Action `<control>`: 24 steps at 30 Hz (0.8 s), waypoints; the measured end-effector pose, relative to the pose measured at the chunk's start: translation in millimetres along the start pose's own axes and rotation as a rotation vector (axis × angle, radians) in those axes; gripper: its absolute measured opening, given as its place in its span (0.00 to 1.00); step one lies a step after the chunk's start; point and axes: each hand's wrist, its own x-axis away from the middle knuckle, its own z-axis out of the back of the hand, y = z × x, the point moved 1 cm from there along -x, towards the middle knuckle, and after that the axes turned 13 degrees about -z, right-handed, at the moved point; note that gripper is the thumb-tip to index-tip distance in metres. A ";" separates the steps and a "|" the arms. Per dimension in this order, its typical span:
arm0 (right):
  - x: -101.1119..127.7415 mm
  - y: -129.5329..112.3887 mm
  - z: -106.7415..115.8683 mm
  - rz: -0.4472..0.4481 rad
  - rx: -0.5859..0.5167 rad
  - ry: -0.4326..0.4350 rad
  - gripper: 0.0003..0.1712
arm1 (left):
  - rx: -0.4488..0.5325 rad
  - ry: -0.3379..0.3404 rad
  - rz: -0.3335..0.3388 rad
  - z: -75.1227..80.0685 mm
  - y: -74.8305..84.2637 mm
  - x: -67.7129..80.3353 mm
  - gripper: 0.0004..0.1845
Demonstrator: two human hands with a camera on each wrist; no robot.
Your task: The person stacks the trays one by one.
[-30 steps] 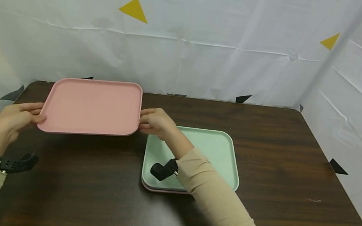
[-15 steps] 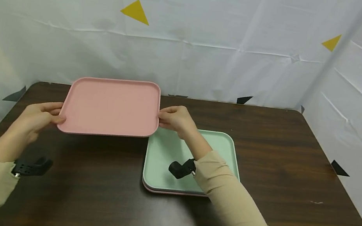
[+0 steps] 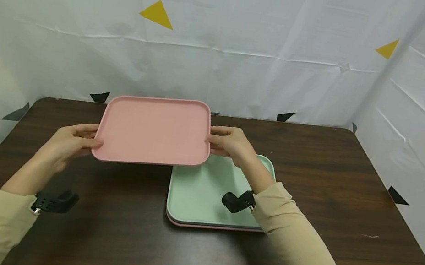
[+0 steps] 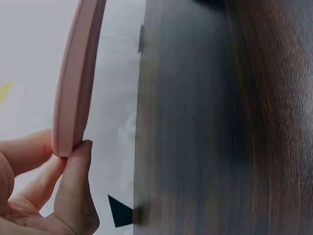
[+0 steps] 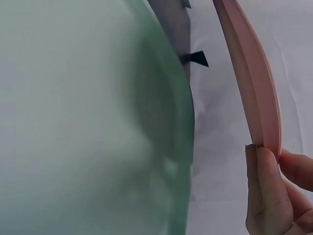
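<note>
Pink tray (image 3: pixel 154 130) rightward (edge-held) — overlapping green tray (image 3: pixel 203 191)

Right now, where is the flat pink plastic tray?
In the head view the flat pink plastic tray is held above the dark table, left of centre, between the left hand and right hand, beside the mint-green tray.

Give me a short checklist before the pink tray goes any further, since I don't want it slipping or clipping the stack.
1. Left hand grips the pink tray at its left edge: ok.
2. Right hand pinches the tray's right edge: ok.
3. Tray is clear of the table, held in the air: ok.
4. Tray is roughly level, nothing on it: ok.
5. Green tray lies flat on top of the stack, with a pink one under it: ok.
6. Gap between the held tray and the green tray's rim: cannot tell from the head view; the right wrist view shows them apart.
</note>
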 end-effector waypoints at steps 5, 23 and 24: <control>4.2 4.7 14.6 -0.003 0.018 -0.007 0.27 | 0.027 0.008 0.012 -11.5 4.2 -3.0 0.35; 17.0 23.9 54.6 0.031 0.116 0.043 0.25 | 0.183 -0.022 -0.034 -52.6 16.7 -4.1 0.31; 18.0 24.4 56.5 0.030 0.116 0.045 0.25 | 0.182 -0.035 -0.040 -54.6 17.4 -3.9 0.32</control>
